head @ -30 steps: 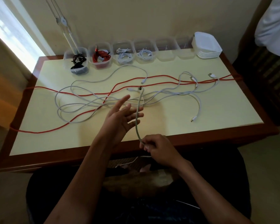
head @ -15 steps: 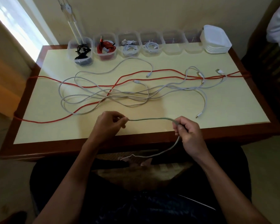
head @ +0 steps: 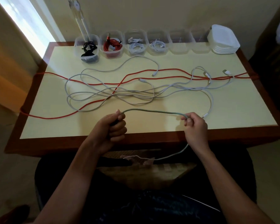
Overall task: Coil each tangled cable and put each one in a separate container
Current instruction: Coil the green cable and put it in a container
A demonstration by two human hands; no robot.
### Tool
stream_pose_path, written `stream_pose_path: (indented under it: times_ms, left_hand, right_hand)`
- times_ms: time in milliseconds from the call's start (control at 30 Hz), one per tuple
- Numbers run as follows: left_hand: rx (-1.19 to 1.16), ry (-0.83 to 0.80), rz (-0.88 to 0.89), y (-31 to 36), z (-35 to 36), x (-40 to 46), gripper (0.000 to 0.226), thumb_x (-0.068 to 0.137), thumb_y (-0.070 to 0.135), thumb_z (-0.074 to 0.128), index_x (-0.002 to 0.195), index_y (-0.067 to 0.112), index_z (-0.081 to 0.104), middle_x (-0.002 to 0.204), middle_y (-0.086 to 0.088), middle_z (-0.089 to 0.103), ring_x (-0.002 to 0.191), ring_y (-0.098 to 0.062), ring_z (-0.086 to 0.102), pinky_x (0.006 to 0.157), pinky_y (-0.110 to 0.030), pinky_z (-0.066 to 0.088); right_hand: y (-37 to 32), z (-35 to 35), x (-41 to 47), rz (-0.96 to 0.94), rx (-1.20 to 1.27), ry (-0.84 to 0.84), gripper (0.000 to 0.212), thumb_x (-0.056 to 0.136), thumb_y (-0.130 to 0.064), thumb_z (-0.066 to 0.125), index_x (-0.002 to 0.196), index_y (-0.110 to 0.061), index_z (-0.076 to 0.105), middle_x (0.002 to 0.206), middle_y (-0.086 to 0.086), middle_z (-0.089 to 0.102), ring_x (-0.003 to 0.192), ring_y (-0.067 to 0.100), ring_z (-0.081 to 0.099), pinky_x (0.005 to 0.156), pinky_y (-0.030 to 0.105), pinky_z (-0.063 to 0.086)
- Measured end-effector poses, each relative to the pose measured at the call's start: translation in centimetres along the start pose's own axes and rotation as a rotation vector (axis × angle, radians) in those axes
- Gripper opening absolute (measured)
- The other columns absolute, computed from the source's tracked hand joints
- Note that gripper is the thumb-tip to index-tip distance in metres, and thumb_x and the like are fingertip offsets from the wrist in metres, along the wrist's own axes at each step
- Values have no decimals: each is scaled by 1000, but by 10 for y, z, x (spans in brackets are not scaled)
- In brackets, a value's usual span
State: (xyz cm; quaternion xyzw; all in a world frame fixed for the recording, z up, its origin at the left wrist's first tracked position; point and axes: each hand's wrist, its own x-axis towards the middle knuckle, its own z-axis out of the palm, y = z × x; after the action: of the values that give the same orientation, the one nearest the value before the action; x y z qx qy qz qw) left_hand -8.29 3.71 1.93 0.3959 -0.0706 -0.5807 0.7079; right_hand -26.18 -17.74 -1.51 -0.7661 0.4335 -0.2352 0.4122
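Note:
A pale green cable (head: 153, 111) arcs above the table's near edge between my two hands. My left hand (head: 114, 126) grips one end of it in a fist. My right hand (head: 195, 126) pinches the cable further along, and the rest hangs down off the table toward my lap. On the table (head: 233, 110) lies a tangle of white cables (head: 120, 94) crossed by long red cables (head: 168, 71). Along the far edge stands a row of clear containers: one holds a black cable (head: 88, 51), one a red cable (head: 111, 45), two hold white cables (head: 136, 46), and two are empty (head: 179, 46).
A stack of white lids (head: 223, 40) sits at the far right corner. A clear rod-like stand (head: 81, 21) rises behind the left containers. The red cables run off both side edges of the table. A window lights the left side.
My left hand closed from open into a fist on the green cable's end. My right hand moved to the right along the cable, stretching a span between the hands.

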Motion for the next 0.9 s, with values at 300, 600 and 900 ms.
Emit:
stream_pose_path:
  times_ms: [300,600,900]
  left_hand:
    - [-152,-10,27,-11,16,14,22,97,20,37,84,14,52,51,7,28,47,-7,14,36,-17,22]
    - [-467,-298,-100,-34,34,13,16,104,21,38,95,11,48,61,3,29,46,-9,25,41,-19,27]
    - [-591,-316,-23,-29,48,7,21,99,4,35,99,0,56,69,-10,54,54,-18,51,69,-29,54]
  right_hand:
    - [-42,-1,-13,-227,-145,-240,54,89,-2,57,141,-14,50,133,0,59,129,16,45,108,32,36]
    - [-55,18,-12,-246,62,-369,18,100,-23,54,89,-17,66,64,-10,55,62,9,54,60,33,49]
    - [-43,40,-16,-217,81,-375,26,101,-24,51,78,-18,60,57,-8,52,53,9,43,52,26,33]
